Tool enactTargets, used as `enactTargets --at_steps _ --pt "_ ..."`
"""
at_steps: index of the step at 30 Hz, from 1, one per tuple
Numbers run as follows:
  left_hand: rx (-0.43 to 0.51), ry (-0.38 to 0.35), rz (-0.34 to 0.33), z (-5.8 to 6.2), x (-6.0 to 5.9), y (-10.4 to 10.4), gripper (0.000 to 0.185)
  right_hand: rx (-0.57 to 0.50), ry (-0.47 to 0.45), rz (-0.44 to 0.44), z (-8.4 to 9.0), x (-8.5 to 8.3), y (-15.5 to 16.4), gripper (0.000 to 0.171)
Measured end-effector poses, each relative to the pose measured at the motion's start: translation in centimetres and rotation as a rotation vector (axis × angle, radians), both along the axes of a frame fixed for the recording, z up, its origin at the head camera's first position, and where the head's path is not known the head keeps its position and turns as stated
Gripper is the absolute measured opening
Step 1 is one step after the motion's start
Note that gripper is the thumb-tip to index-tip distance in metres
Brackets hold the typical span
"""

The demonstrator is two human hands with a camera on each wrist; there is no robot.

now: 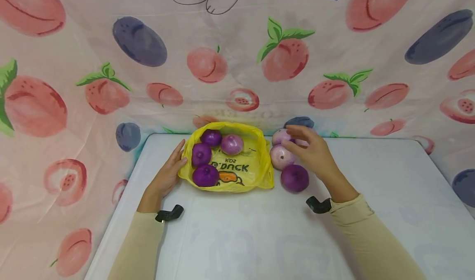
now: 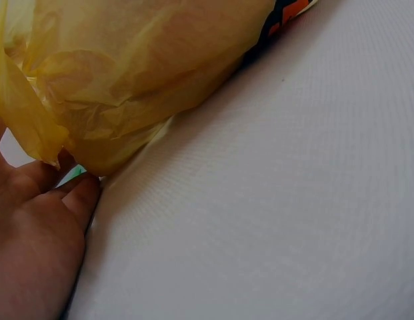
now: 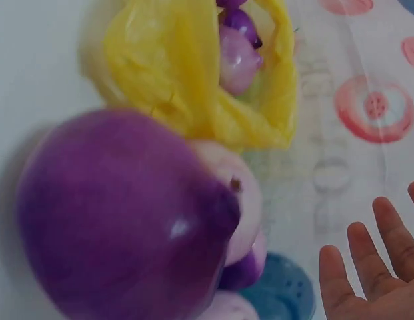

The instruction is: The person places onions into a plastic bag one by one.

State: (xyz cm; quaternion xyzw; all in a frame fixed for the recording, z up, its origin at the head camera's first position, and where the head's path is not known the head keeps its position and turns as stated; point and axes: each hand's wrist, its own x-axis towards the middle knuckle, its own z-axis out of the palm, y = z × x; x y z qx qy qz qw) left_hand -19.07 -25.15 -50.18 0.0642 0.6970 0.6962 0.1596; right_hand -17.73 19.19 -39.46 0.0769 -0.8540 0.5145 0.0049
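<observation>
White table (image 1: 237, 238): relaxed left hand (image 1: 168, 176) touches bag (image 1: 262, 168), its onions (image 1: 206, 175) hidden in left wrist view; right hand (image 1: 316, 154) spread.

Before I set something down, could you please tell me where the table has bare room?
The white table is bare in front of the yellow bag, between the sleeves, and right of the right hand, towards the right edge. Crowded: just right of the bag, where loose onions bunch beside that hand.
</observation>
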Motion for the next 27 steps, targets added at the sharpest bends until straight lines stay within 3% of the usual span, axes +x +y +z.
enactTargets --at_steps 14,27 --pt "0.018 0.001 0.003 -0.2 -0.1 -0.1 0.073 0.077 -0.019 -0.212 -3.4 -2.0 4.1 0.064" --pt "0.040 -0.001 -0.002 0.0 0.1 0.0 0.071 0.060 -0.110 -0.226 -6.8 -3.9 6.5 0.080"
